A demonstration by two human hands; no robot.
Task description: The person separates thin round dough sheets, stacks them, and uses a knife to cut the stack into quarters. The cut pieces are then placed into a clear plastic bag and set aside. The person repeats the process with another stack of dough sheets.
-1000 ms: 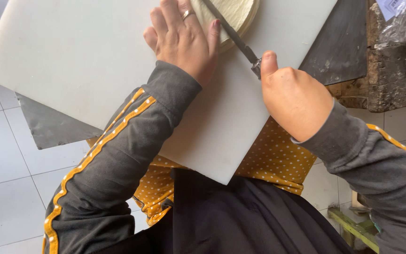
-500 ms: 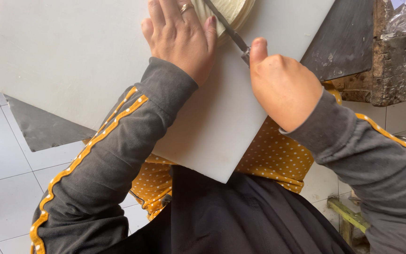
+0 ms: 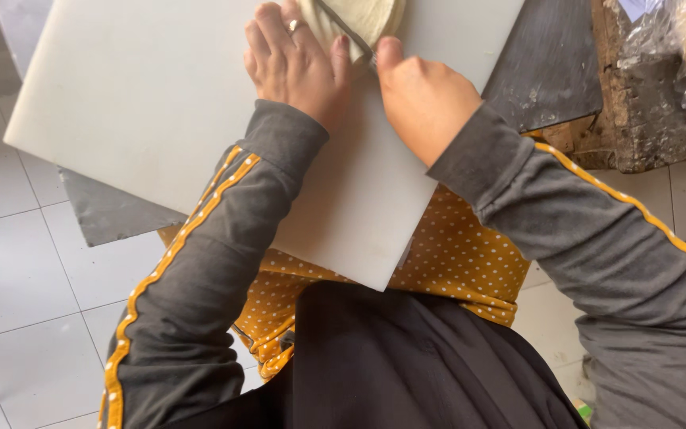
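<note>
Pressing flat on a pale round of dough [image 3: 371, 17] at the far edge of the white cutting board [image 3: 160, 103], your left hand [image 3: 295, 67] lies with fingers together and extended. Your right hand [image 3: 422, 99] is clamped around the handle of a knife [image 3: 343, 28], whose blade lies across the dough. The board rests on a dark table [image 3: 549, 71].

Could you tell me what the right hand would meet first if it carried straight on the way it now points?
The right hand points up and leftward along the knife it grips. Going on that way, it would likely meet the pale flat dough round under the blade, close beside the left hand pressing it, though depth is hard to judge.
</note>
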